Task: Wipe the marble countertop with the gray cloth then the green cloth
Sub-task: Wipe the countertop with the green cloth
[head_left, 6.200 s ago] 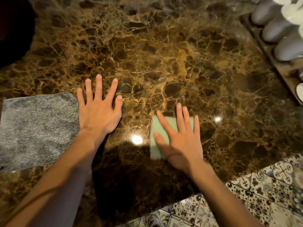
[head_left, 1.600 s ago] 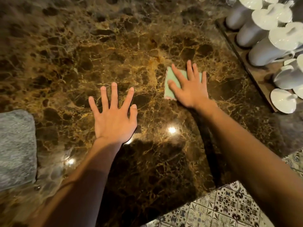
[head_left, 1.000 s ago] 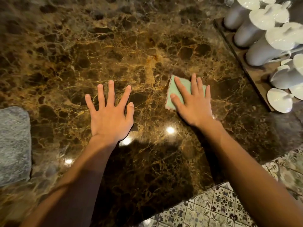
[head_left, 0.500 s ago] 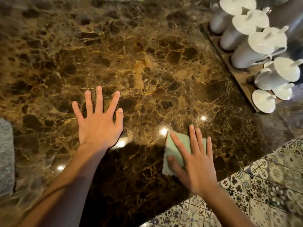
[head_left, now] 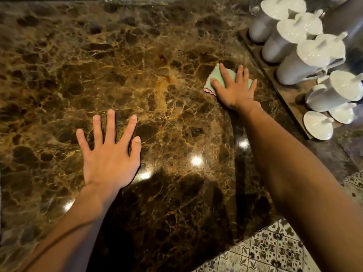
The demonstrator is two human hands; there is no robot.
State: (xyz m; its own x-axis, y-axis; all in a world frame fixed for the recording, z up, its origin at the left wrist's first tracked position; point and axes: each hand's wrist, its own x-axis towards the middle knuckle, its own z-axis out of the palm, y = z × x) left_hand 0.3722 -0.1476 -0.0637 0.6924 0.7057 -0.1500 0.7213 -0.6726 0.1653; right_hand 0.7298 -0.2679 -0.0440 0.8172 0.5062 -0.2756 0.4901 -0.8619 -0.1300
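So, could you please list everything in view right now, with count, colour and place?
marble countertop: one, dark brown with gold veins, fills most of the view
green cloth: one, pale green with pink edge, far right, flat under the right hand
wooden tray: one, brown, right edge
lidded jugs: several, white, on the tray
patterned floor tiles: bottom right
left hand: flat on the marble, fingers spread
right hand: pressing the cloth
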